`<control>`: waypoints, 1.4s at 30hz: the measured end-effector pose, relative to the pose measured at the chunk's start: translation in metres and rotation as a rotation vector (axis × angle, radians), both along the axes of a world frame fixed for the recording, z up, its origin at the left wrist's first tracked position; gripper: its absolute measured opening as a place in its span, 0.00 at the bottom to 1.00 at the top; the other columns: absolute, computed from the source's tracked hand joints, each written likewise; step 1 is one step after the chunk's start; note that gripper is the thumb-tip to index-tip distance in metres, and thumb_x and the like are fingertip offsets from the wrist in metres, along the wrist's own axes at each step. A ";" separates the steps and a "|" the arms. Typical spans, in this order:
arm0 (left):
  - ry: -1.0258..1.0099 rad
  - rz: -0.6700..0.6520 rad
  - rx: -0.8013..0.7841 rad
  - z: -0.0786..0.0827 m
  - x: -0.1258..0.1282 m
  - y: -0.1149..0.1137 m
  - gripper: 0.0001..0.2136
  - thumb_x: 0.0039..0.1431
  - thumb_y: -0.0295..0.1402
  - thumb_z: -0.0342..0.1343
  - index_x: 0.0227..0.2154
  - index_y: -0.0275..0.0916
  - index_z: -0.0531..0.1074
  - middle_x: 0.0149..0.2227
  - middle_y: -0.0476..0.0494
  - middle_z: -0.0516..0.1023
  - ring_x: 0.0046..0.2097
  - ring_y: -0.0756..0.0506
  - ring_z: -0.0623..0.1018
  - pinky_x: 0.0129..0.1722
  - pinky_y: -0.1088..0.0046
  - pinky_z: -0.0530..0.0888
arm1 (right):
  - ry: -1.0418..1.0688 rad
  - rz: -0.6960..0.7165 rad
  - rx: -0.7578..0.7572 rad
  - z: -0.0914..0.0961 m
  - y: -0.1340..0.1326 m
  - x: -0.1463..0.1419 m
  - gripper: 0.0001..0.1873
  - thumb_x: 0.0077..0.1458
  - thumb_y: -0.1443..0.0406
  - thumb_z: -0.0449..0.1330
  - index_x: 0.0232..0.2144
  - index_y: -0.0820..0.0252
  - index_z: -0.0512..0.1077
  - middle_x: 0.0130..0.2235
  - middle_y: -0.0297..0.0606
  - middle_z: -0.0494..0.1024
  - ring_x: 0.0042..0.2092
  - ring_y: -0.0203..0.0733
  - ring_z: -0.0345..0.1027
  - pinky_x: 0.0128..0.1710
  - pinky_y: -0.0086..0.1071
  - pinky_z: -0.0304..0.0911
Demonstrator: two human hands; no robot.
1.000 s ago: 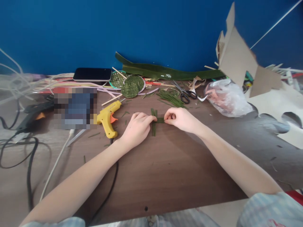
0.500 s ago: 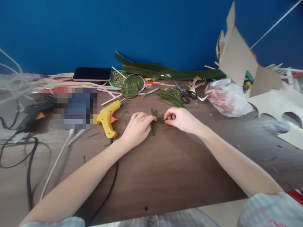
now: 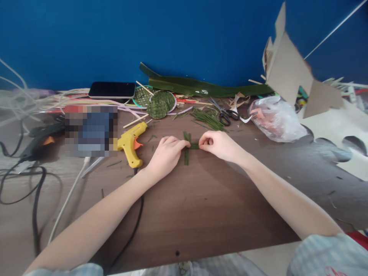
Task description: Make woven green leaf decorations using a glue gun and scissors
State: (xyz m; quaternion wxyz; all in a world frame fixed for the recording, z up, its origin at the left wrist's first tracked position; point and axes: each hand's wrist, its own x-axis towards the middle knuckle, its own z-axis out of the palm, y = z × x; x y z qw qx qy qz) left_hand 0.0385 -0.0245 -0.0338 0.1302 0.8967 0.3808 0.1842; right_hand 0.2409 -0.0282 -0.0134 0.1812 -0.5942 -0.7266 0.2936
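Several green leaf strips (image 3: 186, 157) lie crossed on the brown table, some running away from me and others sideways. At the left of the crossing, my left hand (image 3: 168, 153) is closed, its fingertips pressing on the strips. My right hand (image 3: 217, 143) pinches the right ends of the sideways strips between thumb and forefinger. A loose bundle of cut leaf strips (image 3: 209, 119) lies just beyond my right hand, beside black-handled scissors (image 3: 225, 115). To the left of my left hand rests a yellow glue gun (image 3: 130, 145).
Round woven leaf pieces (image 3: 159, 104) and a phone (image 3: 112, 90) lie at the back. Long leaves (image 3: 201, 86) run along the blue wall. A plastic bag (image 3: 277, 119) and cut cardboard (image 3: 290, 69) stand at right. Cables (image 3: 37, 207) trail at left.
Almost nothing differs. Both hands stay at the crossed strips, with only a very slight shift of the fingers.
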 end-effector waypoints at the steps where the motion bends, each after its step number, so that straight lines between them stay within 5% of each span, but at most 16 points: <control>1: -0.012 0.003 -0.007 0.000 0.000 0.001 0.15 0.58 0.22 0.41 0.40 0.39 0.70 0.37 0.46 0.77 0.42 0.45 0.71 0.46 0.66 0.64 | 0.002 0.000 -0.002 0.000 0.000 0.000 0.02 0.46 0.69 0.59 0.23 0.60 0.71 0.24 0.32 0.69 0.24 0.32 0.58 0.27 0.28 0.54; 11: -0.113 0.057 -0.119 -0.002 0.002 0.007 0.13 0.55 0.21 0.45 0.37 0.41 0.71 0.35 0.48 0.76 0.40 0.47 0.71 0.45 0.68 0.65 | -0.010 0.001 -0.015 0.001 0.001 0.000 0.03 0.46 0.68 0.58 0.23 0.60 0.72 0.24 0.32 0.70 0.25 0.32 0.59 0.27 0.28 0.53; 42: -0.070 0.052 -0.098 -0.002 0.001 0.007 0.13 0.55 0.22 0.44 0.39 0.41 0.70 0.35 0.46 0.75 0.41 0.46 0.71 0.44 0.67 0.65 | 0.187 0.042 0.004 0.008 -0.006 -0.007 0.04 0.49 0.65 0.55 0.27 0.60 0.69 0.25 0.31 0.69 0.24 0.31 0.58 0.26 0.28 0.53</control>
